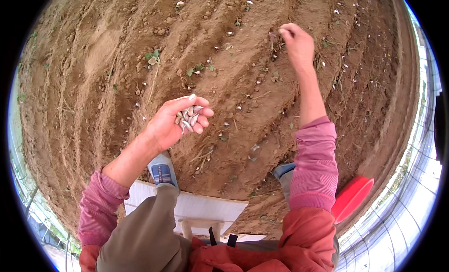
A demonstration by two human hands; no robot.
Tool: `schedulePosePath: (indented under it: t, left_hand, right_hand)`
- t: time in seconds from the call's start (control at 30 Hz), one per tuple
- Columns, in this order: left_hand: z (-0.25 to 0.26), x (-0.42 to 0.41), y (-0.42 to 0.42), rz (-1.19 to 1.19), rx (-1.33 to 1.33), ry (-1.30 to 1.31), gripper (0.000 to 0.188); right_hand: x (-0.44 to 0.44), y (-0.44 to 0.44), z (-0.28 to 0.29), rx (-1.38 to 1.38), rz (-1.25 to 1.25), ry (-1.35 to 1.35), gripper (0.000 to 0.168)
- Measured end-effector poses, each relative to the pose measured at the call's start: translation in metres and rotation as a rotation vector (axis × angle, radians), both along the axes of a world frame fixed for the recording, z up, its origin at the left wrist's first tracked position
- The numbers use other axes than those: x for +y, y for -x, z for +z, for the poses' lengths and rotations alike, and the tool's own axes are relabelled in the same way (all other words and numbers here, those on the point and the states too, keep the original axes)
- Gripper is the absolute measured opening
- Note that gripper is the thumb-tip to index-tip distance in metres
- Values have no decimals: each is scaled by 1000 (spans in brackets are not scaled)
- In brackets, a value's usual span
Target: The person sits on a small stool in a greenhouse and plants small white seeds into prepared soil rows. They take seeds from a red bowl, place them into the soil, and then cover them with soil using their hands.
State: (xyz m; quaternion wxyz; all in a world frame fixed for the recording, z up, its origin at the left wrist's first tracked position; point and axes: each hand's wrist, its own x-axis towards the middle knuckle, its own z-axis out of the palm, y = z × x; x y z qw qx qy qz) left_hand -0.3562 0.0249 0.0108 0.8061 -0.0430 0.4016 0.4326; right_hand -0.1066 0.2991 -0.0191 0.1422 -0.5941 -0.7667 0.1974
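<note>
My left hand (pixel 165 121) is cupped with the palm up and the fingers curled around several garlic cloves (pixel 189 117). The cloves are pale with purplish skins. Farther out and to the right, my right hand (pixel 299 44) reaches low over a soil furrow, thumb and fingertips close together. Beside those fingertips is a small purplish bit (pixel 272 35) among dry roots; whether the fingers touch it or pinch a clove I cannot tell. Single cloves lie along the furrows, such as a white clove (pixel 258 82) below my right hand and another clove (pixel 197 72) beyond my left.
Ridged brown soil (pixel 217 93) spreads ahead, with small green weeds (pixel 153 57) and clods. A white board (pixel 207 209) lies by my legs, under a wooden stool-like frame (pixel 200 223). To the right is a red plastic basin (pixel 352 198). Gridded clear sheeting (pixel 396 216) borders the plot.
</note>
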Motion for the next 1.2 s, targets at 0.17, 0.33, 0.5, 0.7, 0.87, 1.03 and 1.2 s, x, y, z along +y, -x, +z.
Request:
schedulePosePath:
  t: [0.17,0.33,0.5,0.7,0.87,1.03,1.2]
  left_hand:
    - [-3,-3,9,24,-7,28,33]
    - [-2,1,8,9,12,15,32]
    - [-6,-8,18,32,28,30,33]
    - [-6,-2,19,28,-31,-56,36]
    - [-3,1,25,148,-168,-85,43]
    - [-2,6,22,201,-231,-36,41]
    - [-7,5,22,157,-210,-115,42]
  right_hand:
    - [5,-14,0,-175,176,-94,15]
    - [3,-5,-18,-260,318,-250,13]
    - [27,-29,-6,-221,217,-224,10]
    - [48,-22,-20,-847,398,-417,16]
    - [8,10,7,-564,381,-601,13]
    - [-123,84,63,204,808,-162,19]
    - [-158,100,66,116,854,-30,25]
